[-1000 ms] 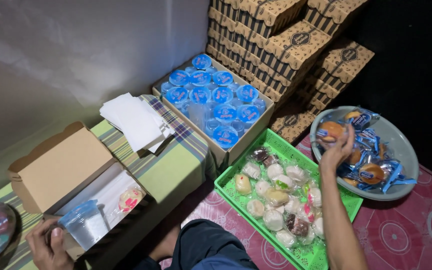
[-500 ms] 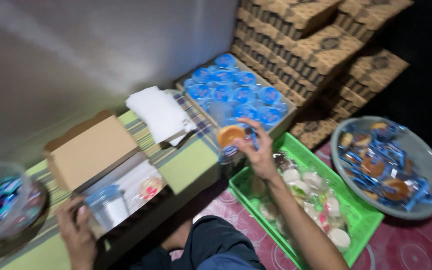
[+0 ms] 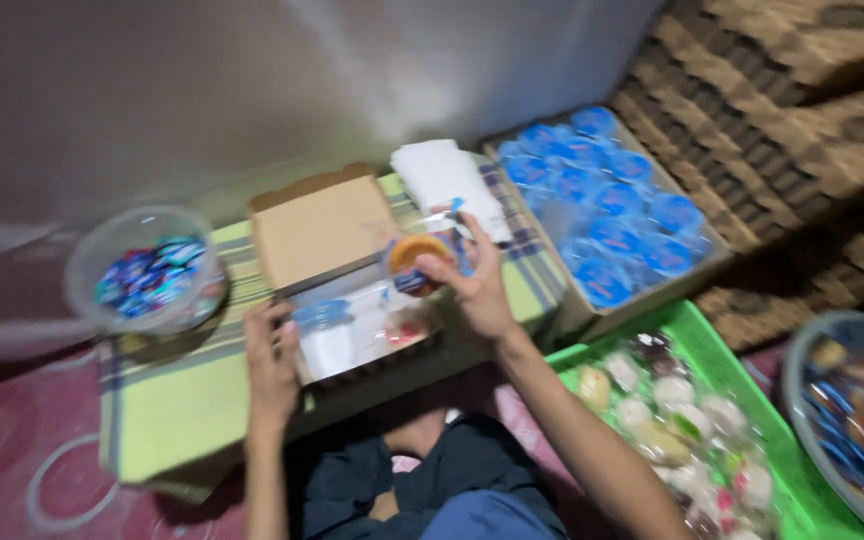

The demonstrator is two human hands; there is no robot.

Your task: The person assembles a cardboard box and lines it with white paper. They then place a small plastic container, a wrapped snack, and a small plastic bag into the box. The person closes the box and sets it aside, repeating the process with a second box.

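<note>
Right hand [image 3: 477, 290], fingers closed around a wrapped orange bun [image 3: 414, 258], holds it above the open cardboard box [image 3: 337, 275] on the low table [image 3: 177, 400]. Left hand [image 3: 272, 360], fingers curled, grips the box's near edge beside a sealed water cup [image 3: 324, 330] inside.

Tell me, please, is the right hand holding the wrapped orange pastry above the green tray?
No, the right hand holds the wrapped orange pastry over the open cardboard box.
</note>
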